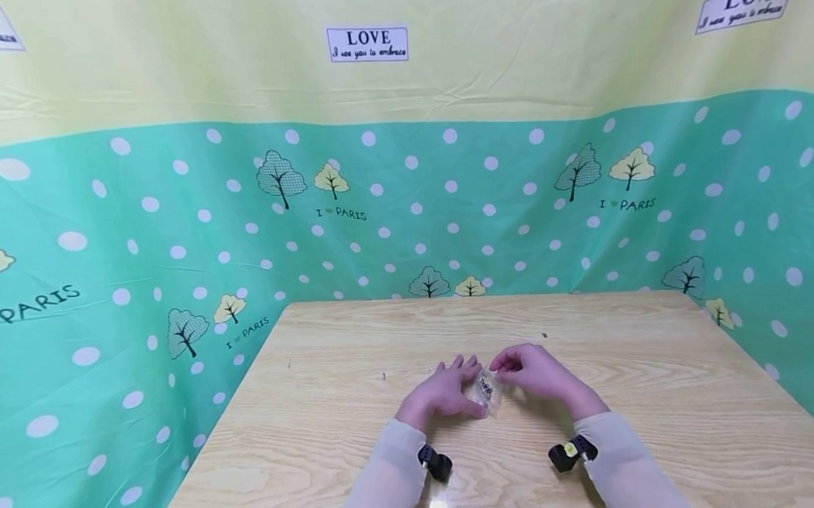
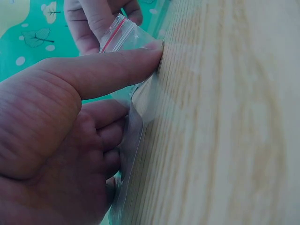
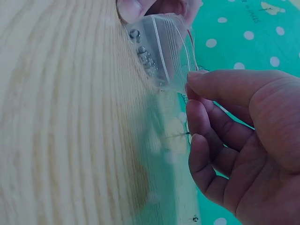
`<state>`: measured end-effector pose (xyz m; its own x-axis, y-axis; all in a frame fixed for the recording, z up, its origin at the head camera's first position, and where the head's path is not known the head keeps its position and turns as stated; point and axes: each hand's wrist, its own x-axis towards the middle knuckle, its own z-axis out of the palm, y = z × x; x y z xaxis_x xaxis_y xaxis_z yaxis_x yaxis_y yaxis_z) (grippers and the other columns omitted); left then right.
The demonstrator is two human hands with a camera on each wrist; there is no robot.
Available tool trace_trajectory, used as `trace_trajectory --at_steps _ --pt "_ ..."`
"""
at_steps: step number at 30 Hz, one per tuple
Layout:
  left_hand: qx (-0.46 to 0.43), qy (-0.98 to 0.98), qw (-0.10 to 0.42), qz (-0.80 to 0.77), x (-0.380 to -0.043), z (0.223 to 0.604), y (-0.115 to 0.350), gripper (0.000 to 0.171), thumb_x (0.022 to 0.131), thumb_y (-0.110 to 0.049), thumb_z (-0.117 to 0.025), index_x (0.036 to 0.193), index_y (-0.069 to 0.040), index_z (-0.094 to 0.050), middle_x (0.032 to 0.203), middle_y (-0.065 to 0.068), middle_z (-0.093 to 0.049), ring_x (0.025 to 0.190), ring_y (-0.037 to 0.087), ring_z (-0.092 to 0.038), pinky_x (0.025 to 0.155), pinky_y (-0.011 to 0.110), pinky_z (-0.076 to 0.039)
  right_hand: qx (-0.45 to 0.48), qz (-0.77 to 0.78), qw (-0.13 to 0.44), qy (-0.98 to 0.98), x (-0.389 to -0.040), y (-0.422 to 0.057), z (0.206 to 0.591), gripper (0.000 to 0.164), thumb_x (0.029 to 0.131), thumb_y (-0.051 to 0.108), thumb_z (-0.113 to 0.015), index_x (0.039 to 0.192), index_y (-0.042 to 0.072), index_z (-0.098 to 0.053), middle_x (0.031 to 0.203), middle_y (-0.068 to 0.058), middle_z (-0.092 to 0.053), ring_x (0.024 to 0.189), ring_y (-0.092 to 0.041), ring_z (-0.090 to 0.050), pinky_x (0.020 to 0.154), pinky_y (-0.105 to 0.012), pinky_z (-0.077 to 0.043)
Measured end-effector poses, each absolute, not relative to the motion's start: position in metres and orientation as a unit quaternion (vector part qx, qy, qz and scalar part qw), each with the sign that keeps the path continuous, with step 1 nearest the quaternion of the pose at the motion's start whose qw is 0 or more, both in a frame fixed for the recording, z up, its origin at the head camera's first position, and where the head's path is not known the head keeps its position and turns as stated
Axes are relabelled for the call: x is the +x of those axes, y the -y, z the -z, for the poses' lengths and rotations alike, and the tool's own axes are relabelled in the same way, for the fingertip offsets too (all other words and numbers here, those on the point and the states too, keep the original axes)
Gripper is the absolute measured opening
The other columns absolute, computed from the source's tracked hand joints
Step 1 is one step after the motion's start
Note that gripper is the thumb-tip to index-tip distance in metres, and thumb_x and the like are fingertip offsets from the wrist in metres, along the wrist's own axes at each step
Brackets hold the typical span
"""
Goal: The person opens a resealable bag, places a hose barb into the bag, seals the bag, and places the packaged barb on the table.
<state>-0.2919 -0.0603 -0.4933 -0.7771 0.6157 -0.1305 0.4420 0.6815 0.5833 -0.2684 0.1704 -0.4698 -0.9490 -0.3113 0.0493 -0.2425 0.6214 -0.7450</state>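
Observation:
A small clear zip bag (image 1: 488, 391) with a red line along its seal lies on the table between both hands. Inside it are several small dark, shiny metal pieces (image 3: 146, 61), some ring-shaped. My left hand (image 1: 447, 392) holds the bag from the left, its thumb at the near side and its fingers at the far side. Seen from the left wrist, the thumb (image 2: 117, 70) lies across the clear plastic. At the sealed end, my right hand (image 3: 234, 126) pinches the bag's edge between thumb and forefinger, the other fingers curled below.
The wooden table (image 1: 286, 456) carries a tiny dark piece (image 1: 544, 335) beyond the right hand and another small bit (image 1: 383, 375) left of the left hand. A green dotted curtain (image 1: 446, 207) hangs behind and along the sides. Each wrist wears a black camera (image 1: 435, 465).

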Motion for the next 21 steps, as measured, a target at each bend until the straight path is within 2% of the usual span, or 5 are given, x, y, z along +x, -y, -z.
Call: trace_trajectory --at_steps 12,21 --pt "0.285 -0.903 0.165 -0.276 -0.29 0.493 0.059 0.093 0.086 -0.039 -0.088 0.164 -0.013 -0.045 0.175 0.0 -0.029 0.164 0.031 -0.016 0.132 0.056 -0.013 -0.12 0.414 0.044 -0.901 -0.266 -0.177 0.469 0.014 0.096 0.007 -0.076 0.11 0.006 -0.077 0.096 0.0 -0.071 0.091 -0.016 -0.066 0.085 -0.037 -0.057" --pt "0.285 -0.902 0.166 -0.277 -0.291 0.492 0.059 0.093 0.086 -0.038 -0.088 0.164 -0.013 -0.044 0.176 0.0 -0.028 0.164 0.033 -0.015 0.132 0.057 -0.012 -0.109 0.406 0.04 -0.906 -0.272 -0.188 0.477 0.015 0.096 0.011 -0.078 0.11 0.007 -0.078 0.094 0.002 -0.072 0.089 -0.015 -0.066 0.081 -0.031 -0.057"
